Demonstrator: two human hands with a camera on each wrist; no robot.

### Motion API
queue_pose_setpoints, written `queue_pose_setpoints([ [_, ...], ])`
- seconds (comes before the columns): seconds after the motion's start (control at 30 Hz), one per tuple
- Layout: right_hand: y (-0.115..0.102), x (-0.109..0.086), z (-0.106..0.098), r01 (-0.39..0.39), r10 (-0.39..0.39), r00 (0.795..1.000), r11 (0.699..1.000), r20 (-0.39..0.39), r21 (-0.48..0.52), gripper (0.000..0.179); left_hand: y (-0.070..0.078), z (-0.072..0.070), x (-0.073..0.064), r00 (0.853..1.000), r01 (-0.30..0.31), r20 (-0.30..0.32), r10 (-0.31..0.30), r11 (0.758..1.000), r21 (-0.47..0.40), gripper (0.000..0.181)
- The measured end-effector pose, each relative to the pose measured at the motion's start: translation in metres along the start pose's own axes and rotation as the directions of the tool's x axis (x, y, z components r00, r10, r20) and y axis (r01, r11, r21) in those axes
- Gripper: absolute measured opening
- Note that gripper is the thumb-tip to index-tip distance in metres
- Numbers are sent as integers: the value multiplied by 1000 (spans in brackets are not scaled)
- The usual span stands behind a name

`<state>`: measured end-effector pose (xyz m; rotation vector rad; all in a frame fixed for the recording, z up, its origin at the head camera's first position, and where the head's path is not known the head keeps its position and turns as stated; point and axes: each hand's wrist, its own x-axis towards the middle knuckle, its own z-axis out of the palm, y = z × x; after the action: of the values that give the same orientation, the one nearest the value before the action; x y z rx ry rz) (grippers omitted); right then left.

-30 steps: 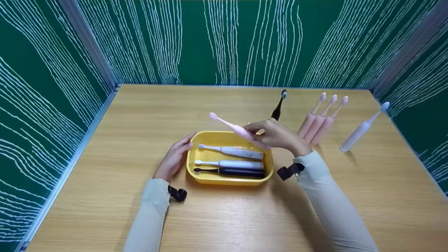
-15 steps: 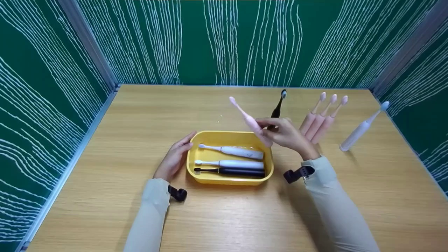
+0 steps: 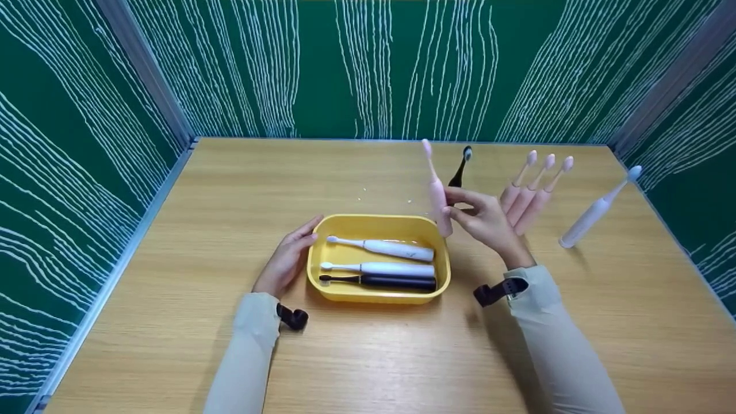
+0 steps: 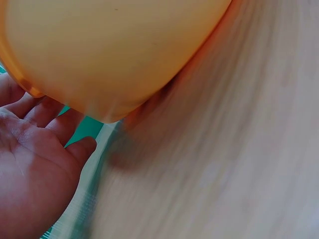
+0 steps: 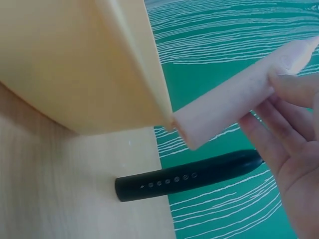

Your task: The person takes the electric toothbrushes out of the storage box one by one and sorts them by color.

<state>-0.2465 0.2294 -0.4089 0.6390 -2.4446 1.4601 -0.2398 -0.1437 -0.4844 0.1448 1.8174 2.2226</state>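
From my place I watch the right hand (image 3: 489,224), which pinches the handle of a pink toothbrush (image 3: 438,198) between thumb and fingers, so it is narrow and it is holding. This toothbrush is just at the left of the right hand, nearly upright, its lower end close to the rear right corner of the yellow tray (image 3: 374,297); whether it touches the rim, I cannot tell. The left hand (image 3: 287,253) holds nothing in its palm; its fingers, rather straight, rest against the tray's outer end and, I suppose, keep it steady. To the right of the left hand, inside the tray, lie an upper white toothbrush (image 3: 398,250), a lower white toothbrush (image 3: 397,269) and a black toothbrush (image 3: 397,282). Just beyond the fingers of the right hand a standing black toothbrush (image 3: 460,172) is upright; behind the right hand and to its right stand three pink toothbrushes (image 3: 521,205), and farther right a standing white toothbrush (image 3: 586,223). My judgement is that the step in hand is to bring the pink one over the tray's edge, perhaps towards its three like neighbours, but one moment does not prove the direction. In that case the next move calls for clearing the rim, passing the black neighbour without a knock, and placing the base flat before the fingers let go.
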Motion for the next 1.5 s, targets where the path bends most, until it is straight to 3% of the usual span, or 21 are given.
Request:
queue_pose_setpoints([
  [0.37,15,-10,-6,-30,39,991,997,-131,67,36,0,0,0,1000,-1,1,1,1000,-8,50],
  [0.53,23,-13,-7,1,23,973,994,-231,105,35,0,0,0,1000,-3,28,4,1000,-20,50],
  [0.77,35,-22,-9,48,-14,946,994,-324,96,33,0,0,0,1000,3,12,-3,1000,-18,49],
  [1.13,44,-35,-15,2,55,935,987,-352,160,36,1,1,0,1000,10,-12,-9,1000,2,50],
  [1.33,35,-42,-19,20,36,933,988,-358,151,35,1,-1,-1,1000,-5,-1,5,1000,26,50],
  [1.5,39,-46,-22,38,25,933,985,-359,168,35,1,-2,-1,999,-4,36,3,999,32,51],
])
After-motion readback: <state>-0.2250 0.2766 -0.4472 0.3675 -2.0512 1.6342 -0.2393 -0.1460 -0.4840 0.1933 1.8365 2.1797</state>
